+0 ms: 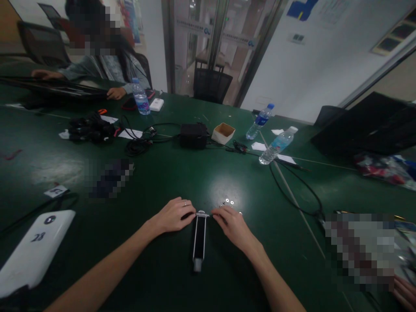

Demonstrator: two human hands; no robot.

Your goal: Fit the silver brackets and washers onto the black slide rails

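Note:
A narrow metal frame [205, 242] with a grey block at its near end lies on the dark green table [146, 273]. My left hand [177, 214] is at the left of its far end, fingers bent, thumb and fingertips pressed together against a small crosspiece [202, 214]. On the other side, my right hand [230, 223] pinches the right end of that crosspiece or a tiny part on it; which one is too small to tell. Several small washers [227, 200] and nuts lie just beyond my right hand, partly hidden by it.
Two water bottles [276, 146] [260, 122], an open box [223, 133] and a black adapter [194, 135] stand farther back. A white device [37, 249] lies left. A person [107, 67] sits at the back left; another person's hand [404, 290] shows at the right edge.

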